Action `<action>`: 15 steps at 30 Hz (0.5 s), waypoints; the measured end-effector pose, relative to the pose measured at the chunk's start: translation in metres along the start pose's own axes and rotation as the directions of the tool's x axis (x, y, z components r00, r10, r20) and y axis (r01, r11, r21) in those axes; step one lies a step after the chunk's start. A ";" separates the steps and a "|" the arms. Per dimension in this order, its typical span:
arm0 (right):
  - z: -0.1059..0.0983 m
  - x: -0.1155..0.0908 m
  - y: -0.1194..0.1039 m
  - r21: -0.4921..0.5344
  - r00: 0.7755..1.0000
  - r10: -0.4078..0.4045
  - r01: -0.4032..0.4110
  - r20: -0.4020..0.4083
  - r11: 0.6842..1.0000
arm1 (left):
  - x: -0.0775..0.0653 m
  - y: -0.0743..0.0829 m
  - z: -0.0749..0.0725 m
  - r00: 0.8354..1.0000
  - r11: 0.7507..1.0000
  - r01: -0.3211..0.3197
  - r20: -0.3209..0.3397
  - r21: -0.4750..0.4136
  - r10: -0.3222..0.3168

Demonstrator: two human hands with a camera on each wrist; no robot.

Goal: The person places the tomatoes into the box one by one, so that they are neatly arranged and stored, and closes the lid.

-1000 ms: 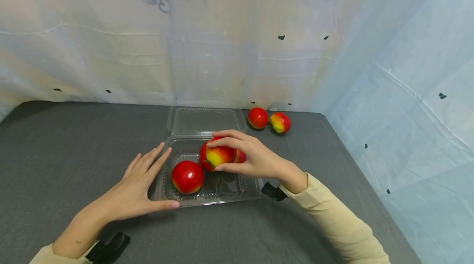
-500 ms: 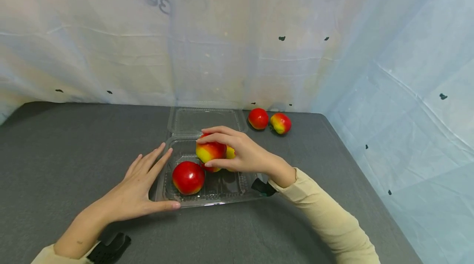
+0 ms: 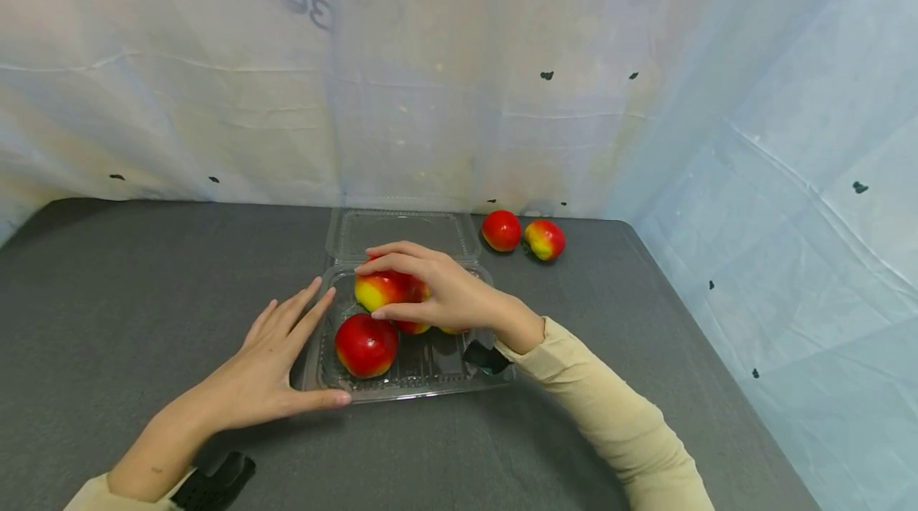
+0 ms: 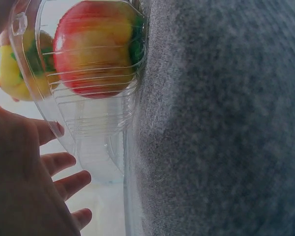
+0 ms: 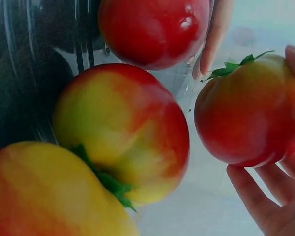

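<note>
My right hand [image 3: 455, 296] grips a red-and-yellow tomato [image 3: 374, 292] with a green leafy top, over the back left of a clear plastic clamshell container [image 3: 423, 395]. In the right wrist view this tomato [image 5: 250, 115] sits between thumb and fingers, higher than the others. A red tomato [image 3: 366, 345] lies at the container's front left. Two more, a middle tomato [image 5: 128, 128] and a yellower tomato [image 5: 44, 191], lie beside it, partly hidden by my right hand in the head view. My left hand [image 3: 265, 375] spreads its straight fingers at the container's left rim, thumb at the front corner.
The container's clear lid [image 3: 405, 233] lies folded back behind it. Behind and to the right, a red tomato [image 3: 501, 231] and a red-yellow tomato [image 3: 545, 240] rest on the grey table [image 3: 610, 336]. White sheeting [image 3: 430, 96] hangs beyond the table's back and right edges.
My right hand has carried the gripped tomato leftward across the container, from above the middle to the back left. The left hand stays in place at the rim.
</note>
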State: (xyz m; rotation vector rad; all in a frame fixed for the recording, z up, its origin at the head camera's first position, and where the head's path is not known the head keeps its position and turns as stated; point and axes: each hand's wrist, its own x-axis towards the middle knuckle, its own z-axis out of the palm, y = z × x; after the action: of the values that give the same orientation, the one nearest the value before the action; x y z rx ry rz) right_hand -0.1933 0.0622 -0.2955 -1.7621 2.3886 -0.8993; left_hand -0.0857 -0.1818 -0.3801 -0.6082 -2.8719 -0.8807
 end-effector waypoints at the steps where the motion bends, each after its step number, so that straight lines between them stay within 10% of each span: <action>1: 0.001 0.001 0.000 0.004 1.000 0.006 -0.006 0.005 1.000 | 0.000 0.000 0.000 1.000 1.000 0.000 0.001 -0.001 0.000; 15: 0.014 0.012 0.007 0.087 0.995 0.043 -0.051 0.088 0.995 | 0.000 -0.001 0.000 1.000 1.000 0.014 0.008 0.001 -0.014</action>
State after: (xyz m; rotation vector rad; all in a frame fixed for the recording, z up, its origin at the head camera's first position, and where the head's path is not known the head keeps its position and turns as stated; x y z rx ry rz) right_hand -0.1988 0.0469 -0.3074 -1.6704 2.2896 -0.8899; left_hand -0.0862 -0.1820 -0.3807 -0.5937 -2.8875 -0.8805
